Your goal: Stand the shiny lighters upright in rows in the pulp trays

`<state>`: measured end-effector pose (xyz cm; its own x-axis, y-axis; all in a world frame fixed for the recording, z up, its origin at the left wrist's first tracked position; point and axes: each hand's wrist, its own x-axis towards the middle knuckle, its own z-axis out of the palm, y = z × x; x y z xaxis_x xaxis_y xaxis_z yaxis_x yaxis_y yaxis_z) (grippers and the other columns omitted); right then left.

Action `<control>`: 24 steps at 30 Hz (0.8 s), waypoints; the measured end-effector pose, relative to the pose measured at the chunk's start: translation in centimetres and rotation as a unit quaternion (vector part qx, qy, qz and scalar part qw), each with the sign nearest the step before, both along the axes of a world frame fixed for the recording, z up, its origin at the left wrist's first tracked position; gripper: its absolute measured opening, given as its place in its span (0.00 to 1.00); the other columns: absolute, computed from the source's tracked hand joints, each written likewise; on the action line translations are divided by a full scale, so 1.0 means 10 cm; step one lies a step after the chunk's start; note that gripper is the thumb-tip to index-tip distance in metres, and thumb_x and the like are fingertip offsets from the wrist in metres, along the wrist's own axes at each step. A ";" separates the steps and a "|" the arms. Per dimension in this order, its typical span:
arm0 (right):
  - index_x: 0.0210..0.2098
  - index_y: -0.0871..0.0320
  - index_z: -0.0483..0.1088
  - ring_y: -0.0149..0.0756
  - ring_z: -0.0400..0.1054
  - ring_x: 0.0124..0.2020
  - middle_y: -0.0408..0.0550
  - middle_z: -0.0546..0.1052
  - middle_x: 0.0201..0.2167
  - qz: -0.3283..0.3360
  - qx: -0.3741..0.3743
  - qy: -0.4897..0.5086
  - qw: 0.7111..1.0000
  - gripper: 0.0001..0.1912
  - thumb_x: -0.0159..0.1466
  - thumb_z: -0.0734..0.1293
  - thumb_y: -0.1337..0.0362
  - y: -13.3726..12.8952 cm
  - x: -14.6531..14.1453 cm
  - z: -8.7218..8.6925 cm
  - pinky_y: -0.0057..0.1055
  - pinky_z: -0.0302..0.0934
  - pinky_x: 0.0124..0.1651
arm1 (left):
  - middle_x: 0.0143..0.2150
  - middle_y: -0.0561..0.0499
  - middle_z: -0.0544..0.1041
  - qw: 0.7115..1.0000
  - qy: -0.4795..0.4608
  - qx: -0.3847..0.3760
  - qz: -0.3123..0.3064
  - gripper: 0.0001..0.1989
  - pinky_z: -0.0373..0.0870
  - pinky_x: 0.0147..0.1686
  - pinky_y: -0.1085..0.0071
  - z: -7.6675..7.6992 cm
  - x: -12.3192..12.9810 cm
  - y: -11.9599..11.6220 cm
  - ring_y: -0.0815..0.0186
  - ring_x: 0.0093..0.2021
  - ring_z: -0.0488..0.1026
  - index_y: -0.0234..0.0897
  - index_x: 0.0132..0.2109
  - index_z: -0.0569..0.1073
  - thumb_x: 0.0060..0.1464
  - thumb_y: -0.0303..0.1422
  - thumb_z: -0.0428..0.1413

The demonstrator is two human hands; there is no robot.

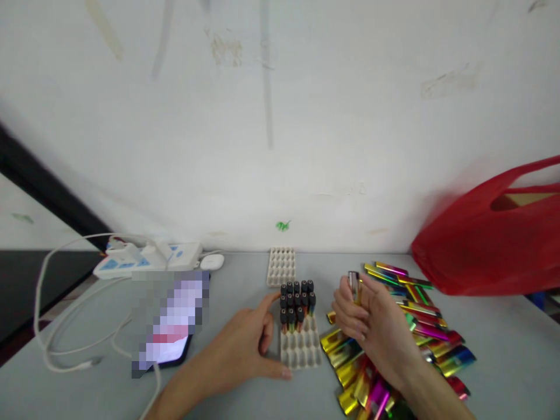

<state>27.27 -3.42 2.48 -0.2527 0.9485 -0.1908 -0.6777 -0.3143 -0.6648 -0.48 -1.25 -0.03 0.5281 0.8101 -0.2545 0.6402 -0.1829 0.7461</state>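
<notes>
My left hand (245, 338) braces a pale moulded tray (301, 356), its index finger at the upper left side and its thumb against the near edge. Several lighters (297, 298) stand in the tray's far rows with their black ends up; the near cups hold nothing. To the right of the tray, my right hand (371, 321) is raised with its fingers curled round a lighter (354, 286), whose shiny silver end points up. Beneath and around that hand lies a loose pile of shiny metallic lighters (350, 373) in gold, red, pink, green and blue.
Against the wall lies a second pale tray (282, 265). On the left are a phone (179, 326), a white power strip (149, 259), a white earphone-like case (212, 262) and a looping cable (44, 280). A red bag (490, 245) stands at the right.
</notes>
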 end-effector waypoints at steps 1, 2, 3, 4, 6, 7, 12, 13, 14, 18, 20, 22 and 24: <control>0.27 0.55 0.68 0.27 0.35 0.22 0.30 0.50 0.21 0.016 0.006 0.003 1.000 0.27 0.67 0.79 0.44 0.00 -0.01 0.00 0.27 0.38 0.23 | 0.31 0.64 0.75 1.000 -0.002 0.001 0.000 0.63 0.60 0.34 0.69 0.00 0.00 0.00 0.61 0.32 0.74 0.41 0.82 0.59 0.46 0.42 0.83; 0.25 0.54 0.65 0.27 0.35 0.21 0.30 0.50 0.21 0.031 0.011 0.001 0.999 0.29 0.67 0.79 0.42 -0.01 -0.03 0.00 0.27 0.37 0.23 | 0.31 0.64 0.75 1.000 -0.003 0.002 0.000 0.64 0.60 0.34 0.69 -0.01 0.00 0.00 0.60 0.33 0.74 0.41 0.82 0.59 0.46 0.42 0.83; 0.24 0.53 0.63 0.27 0.35 0.21 0.30 0.49 0.20 0.045 0.015 -0.005 0.999 0.31 0.67 0.78 0.41 -0.01 -0.05 -0.01 0.27 0.36 0.22 | 0.32 0.64 0.75 1.000 -0.003 0.003 0.000 0.64 0.61 0.34 0.69 -0.02 -0.01 0.00 0.60 0.33 0.74 0.41 0.81 0.59 0.45 0.43 0.83; 0.24 0.53 0.60 0.27 0.34 0.21 0.30 0.49 0.20 0.057 0.016 -0.012 0.998 0.33 0.67 0.78 0.39 -0.02 -0.07 -0.01 0.27 0.35 0.22 | 0.32 0.64 0.75 1.000 -0.003 0.003 0.000 0.64 0.61 0.35 0.69 -0.03 -0.02 0.00 0.60 0.33 0.74 0.41 0.81 0.60 0.45 0.44 0.83; 0.23 0.52 0.57 0.26 0.34 0.21 0.30 0.49 0.20 0.074 0.014 -0.024 0.997 0.36 0.67 0.76 0.36 -0.04 -0.12 -0.03 0.27 0.34 0.22 | 0.32 0.63 0.75 1.000 -0.006 0.005 -0.002 0.64 0.60 0.34 0.69 -0.05 -0.03 0.00 0.60 0.33 0.75 0.41 0.82 0.59 0.45 0.43 0.83; 0.23 0.52 0.56 0.26 0.34 0.21 0.30 0.49 0.20 0.080 0.013 -0.027 0.996 0.37 0.67 0.76 0.35 -0.05 -0.15 -0.04 0.27 0.34 0.22 | 0.32 0.63 0.75 1.000 -0.008 0.006 -0.002 0.64 0.60 0.34 0.69 -0.06 -0.03 0.00 0.60 0.32 0.75 0.41 0.82 0.59 0.46 0.43 0.83; 0.23 0.51 0.54 0.26 0.35 0.20 0.30 0.48 0.20 0.097 0.013 -0.048 0.994 0.38 0.68 0.72 0.31 -0.10 -0.23 -0.11 0.28 0.34 0.23 | 0.32 0.63 0.75 1.000 -0.015 0.014 -0.005 0.63 0.61 0.35 0.69 -0.06 -0.04 0.00 0.59 0.33 0.74 0.43 0.81 0.60 0.46 0.45 0.83; 0.23 0.51 0.54 0.26 0.35 0.20 0.30 0.48 0.20 0.101 0.015 -0.054 0.993 0.38 0.68 0.71 0.31 -0.11 -0.24 -0.12 0.29 0.34 0.24 | 0.32 0.63 0.75 1.000 -0.013 0.014 -0.007 0.64 0.61 0.35 0.69 -0.06 -0.04 0.00 0.59 0.33 0.74 0.43 0.81 0.60 0.46 0.45 0.83; 0.23 0.51 0.54 0.25 0.35 0.20 0.30 0.48 0.20 0.106 0.016 -0.060 0.992 0.37 0.68 0.71 0.31 -0.12 -0.25 -0.13 0.29 0.34 0.24 | 0.32 0.63 0.75 1.000 -0.011 0.014 -0.007 0.64 0.61 0.35 0.69 -0.05 -0.04 0.00 0.59 0.33 0.74 0.44 0.82 0.59 0.46 0.45 0.83; 0.25 0.52 0.57 0.26 0.37 0.21 0.31 0.50 0.21 0.123 0.011 -0.076 0.989 0.36 0.68 0.72 0.31 -0.14 -0.25 -0.10 0.29 0.35 0.25 | 0.32 0.62 0.75 1.000 0.002 0.010 -0.001 0.63 0.61 0.36 0.68 -0.03 -0.03 -0.01 0.58 0.33 0.75 0.42 0.81 0.60 0.46 0.44 0.83; 0.27 0.53 0.60 0.27 0.39 0.22 0.32 0.52 0.21 0.137 0.005 -0.076 0.988 0.35 0.68 0.71 0.31 -0.16 -0.24 -0.06 0.29 0.34 0.24 | 0.32 0.62 0.76 1.000 0.004 0.012 0.002 0.63 0.62 0.37 0.67 -0.02 -0.03 -0.01 0.58 0.34 0.75 0.43 0.81 0.61 0.46 0.45 0.83; 0.29 0.53 0.62 0.27 0.41 0.22 0.33 0.55 0.22 0.156 0.002 -0.076 0.985 0.34 0.67 0.71 0.30 -0.18 -0.23 -0.02 0.28 0.33 0.24 | 0.32 0.62 0.76 1.000 0.004 0.008 0.002 0.64 0.62 0.37 0.67 -0.02 -0.02 -0.01 0.57 0.34 0.75 0.43 0.81 0.61 0.45 0.46 0.83; 0.30 0.53 0.64 0.28 0.43 0.22 0.34 0.57 0.23 0.171 0.005 -0.083 0.982 0.34 0.68 0.70 0.29 -0.19 -0.23 -0.01 0.28 0.34 0.23 | 0.32 0.62 0.76 1.000 0.002 0.003 0.000 0.64 0.62 0.36 0.67 -0.02 -0.02 -0.01 0.58 0.34 0.75 0.43 0.81 0.60 0.45 0.46 0.84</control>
